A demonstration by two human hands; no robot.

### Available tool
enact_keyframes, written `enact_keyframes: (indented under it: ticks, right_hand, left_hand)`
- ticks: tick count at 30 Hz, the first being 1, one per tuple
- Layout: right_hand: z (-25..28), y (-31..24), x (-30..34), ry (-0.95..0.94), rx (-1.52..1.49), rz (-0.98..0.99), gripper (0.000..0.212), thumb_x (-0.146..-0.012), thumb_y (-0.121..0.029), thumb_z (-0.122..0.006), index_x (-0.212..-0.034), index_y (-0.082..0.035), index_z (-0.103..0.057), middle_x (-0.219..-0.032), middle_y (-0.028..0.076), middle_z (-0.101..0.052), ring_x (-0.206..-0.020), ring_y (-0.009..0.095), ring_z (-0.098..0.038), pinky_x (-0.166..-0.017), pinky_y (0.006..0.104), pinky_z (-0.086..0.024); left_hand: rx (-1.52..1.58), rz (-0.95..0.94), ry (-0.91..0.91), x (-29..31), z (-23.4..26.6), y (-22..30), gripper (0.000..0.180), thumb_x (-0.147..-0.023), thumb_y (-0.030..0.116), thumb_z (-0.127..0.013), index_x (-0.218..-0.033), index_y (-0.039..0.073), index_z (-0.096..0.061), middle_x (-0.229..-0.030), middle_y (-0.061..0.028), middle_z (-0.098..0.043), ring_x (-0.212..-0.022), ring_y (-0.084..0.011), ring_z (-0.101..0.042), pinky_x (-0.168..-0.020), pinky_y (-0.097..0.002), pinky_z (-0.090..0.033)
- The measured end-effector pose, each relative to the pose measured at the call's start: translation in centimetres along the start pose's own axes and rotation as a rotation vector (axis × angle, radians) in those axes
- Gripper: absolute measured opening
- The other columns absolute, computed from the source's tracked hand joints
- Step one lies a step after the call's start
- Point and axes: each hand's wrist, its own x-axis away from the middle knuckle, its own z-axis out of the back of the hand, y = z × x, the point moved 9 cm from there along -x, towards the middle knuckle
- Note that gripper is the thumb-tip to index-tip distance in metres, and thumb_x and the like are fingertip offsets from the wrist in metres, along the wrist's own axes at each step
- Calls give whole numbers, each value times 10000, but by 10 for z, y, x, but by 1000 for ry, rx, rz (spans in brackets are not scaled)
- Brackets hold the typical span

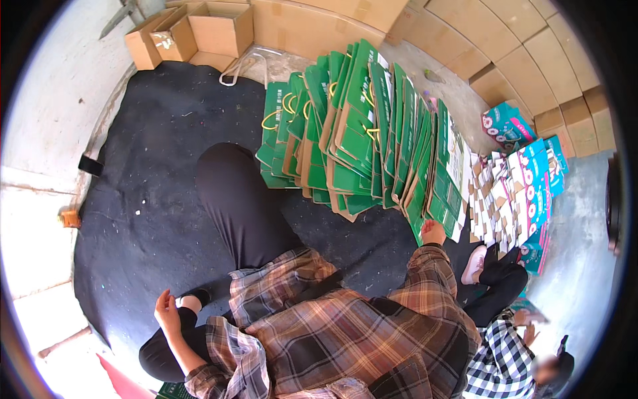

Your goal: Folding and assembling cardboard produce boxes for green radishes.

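A long row of flattened green cardboard cartons [352,153] leans on edge in front of me, several with yellow cord handles. At the row's near right end, my right hand [433,233] is closed at the lower edge of a flattened green carton [417,216]; its fingertips are partly hidden. Away from the cartons, my left hand [168,312] is held over my bent left leg with nothing in it, its fingers loosely apart. A bit of green printed board [174,391] shows low at the left, below that leg.
A black ground sheet [146,159] lies under me. Teal boxes and packed white-edged cartons [495,199] stand at right. A co-worker in a checkered shirt [498,362] sits at lower right. Brown boxes [219,33] line the back, and a white cord [232,76] lies before them.
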Motion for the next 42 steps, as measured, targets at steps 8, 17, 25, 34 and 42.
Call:
enact_keyframes:
  ticks: [8,17,25,34,42]
  right_hand:
    - [-50,-9,-56,-151,-369,-81,220,-929,-157,-454,-1056,7,-526,-1014,126,-622,-902,260,-634,-700,356,-554]
    - [-100,-40,-104,-652,-333,8,220,-951,-149,-457,-1081,14,-522,-781,58,-573,-649,115,-540,-541,215,-470]
    - [-151,-51,-78,-337,-578,-273,76,-860,-62,-536,-789,-35,-525,-593,-39,-446,-431,60,-380,-389,173,-348]
    - [-258,-144,-26,-673,-757,-192,165,-810,-60,-604,-945,25,-562,-696,44,-585,-430,75,-418,-434,219,-375]
    - [-334,-134,224,-984,-558,-72,239,-876,-78,-574,-1052,67,-500,-904,91,-642,-448,67,-357,-473,222,-327]
  left_hand:
    - [-115,-35,-21,-4,-5,-35,245,-819,65,-590,-1050,4,-645,-808,-107,-659,-689,-158,-612,-664,-300,-497]
    - [-191,-25,24,0,-3,-16,206,-788,55,-608,-977,-2,-666,-841,-168,-657,-750,-255,-648,-700,-337,-509]
    - [-202,-14,117,9,21,7,178,-785,38,-602,-946,-4,-665,-832,-167,-650,-741,-267,-649,-695,-333,-510]
    - [-108,-54,124,9,19,32,191,-770,94,-616,-945,32,-662,-831,-144,-628,-780,-316,-627,-705,-368,-495]
    - [-23,-63,162,11,33,34,209,-783,128,-638,-979,61,-663,-835,-132,-624,-784,-306,-626,-706,-367,-496]
